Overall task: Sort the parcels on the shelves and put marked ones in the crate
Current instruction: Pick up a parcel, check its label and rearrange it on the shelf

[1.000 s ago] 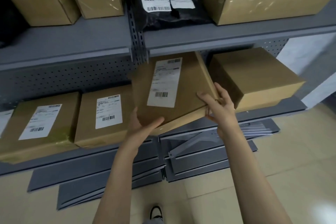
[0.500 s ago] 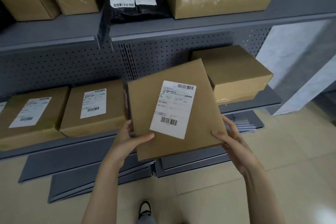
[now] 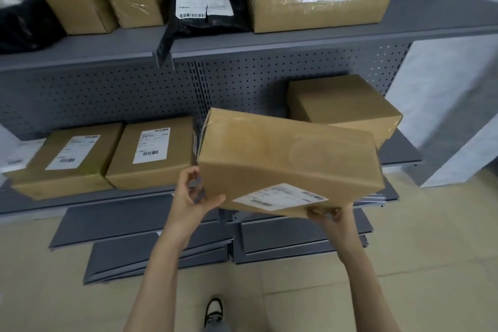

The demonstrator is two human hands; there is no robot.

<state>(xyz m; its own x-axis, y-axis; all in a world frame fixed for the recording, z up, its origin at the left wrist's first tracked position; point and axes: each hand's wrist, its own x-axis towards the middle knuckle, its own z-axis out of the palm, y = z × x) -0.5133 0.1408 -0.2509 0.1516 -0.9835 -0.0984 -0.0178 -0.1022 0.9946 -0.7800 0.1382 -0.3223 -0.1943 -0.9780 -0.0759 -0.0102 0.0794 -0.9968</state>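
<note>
Mid-sort: left hand and right hand both grip one brown parcel, held in the air near the lower shelf, label tilted to the near face. Crate isn't in view, so nothing shows as binned; shelves still hold several parcels, looks like most of the job is left.

Head-worn view, facing forward and down, close to shelves

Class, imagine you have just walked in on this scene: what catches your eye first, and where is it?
First, the brown box held tilted in mid-air before the lower shelf, its white label on the near face; the left hand grips its left end, the right hand its lower right edge. Next, the black bag on the upper shelf.
</note>
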